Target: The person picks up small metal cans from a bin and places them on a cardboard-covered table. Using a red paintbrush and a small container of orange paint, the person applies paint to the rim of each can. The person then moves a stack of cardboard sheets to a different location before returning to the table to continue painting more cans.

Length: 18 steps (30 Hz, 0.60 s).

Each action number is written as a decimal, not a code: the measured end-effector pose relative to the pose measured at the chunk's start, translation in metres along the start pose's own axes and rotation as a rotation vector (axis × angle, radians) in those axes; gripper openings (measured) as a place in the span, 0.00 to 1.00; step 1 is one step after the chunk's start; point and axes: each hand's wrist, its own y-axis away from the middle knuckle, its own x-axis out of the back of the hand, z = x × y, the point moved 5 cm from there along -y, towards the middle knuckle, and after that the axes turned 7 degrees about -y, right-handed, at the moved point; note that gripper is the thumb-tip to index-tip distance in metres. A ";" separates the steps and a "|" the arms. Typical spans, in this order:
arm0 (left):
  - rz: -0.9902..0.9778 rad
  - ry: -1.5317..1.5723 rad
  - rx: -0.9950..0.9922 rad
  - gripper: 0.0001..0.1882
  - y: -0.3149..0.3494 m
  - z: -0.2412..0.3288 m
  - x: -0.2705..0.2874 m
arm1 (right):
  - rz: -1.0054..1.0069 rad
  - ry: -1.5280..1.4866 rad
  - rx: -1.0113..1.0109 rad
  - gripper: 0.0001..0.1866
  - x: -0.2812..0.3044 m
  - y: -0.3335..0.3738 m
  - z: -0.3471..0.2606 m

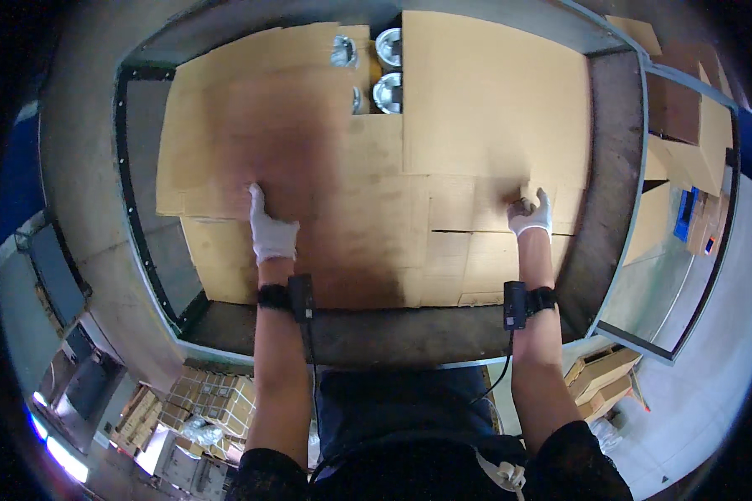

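In a white glove, my left hand is over the left part of the cardboard, near the lower edge of a large brown cardboard sheet. One finger stretches forward, with another apart at the side. My right hand, in a white glove with darker fingertips, is over the right part, below a second large cardboard sheet. Its fingers are slightly bent and spread, with nothing visible between them. I cannot tell whether either hand touches the cardboard. Between the sheets, several shiny round metal parts show through a gap.
A deep grey metal bin surrounds the cardboard. Cardboard boxes stand beyond its right wall. A wire cage stands at lower left, and folded cardboard lies at lower right. Black devices with cables are strapped to both my wrists.
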 end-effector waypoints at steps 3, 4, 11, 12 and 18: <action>-0.008 0.443 0.262 0.30 0.047 -0.037 0.012 | -0.016 0.050 -0.034 0.20 -0.032 0.014 0.006; 0.000 0.699 0.406 0.31 0.072 -0.044 0.002 | 0.009 0.062 -0.020 0.21 -0.043 0.018 0.006; 0.178 0.806 0.893 0.32 0.204 -0.138 0.008 | -0.027 0.000 -0.086 0.20 -0.049 0.029 0.015; 0.161 0.692 1.009 0.31 0.225 -0.154 0.013 | -0.026 -0.051 -0.094 0.20 -0.058 0.041 0.014; -0.149 0.375 0.824 0.27 0.207 -0.073 -0.030 | -0.425 0.014 0.067 0.18 -0.084 0.062 0.003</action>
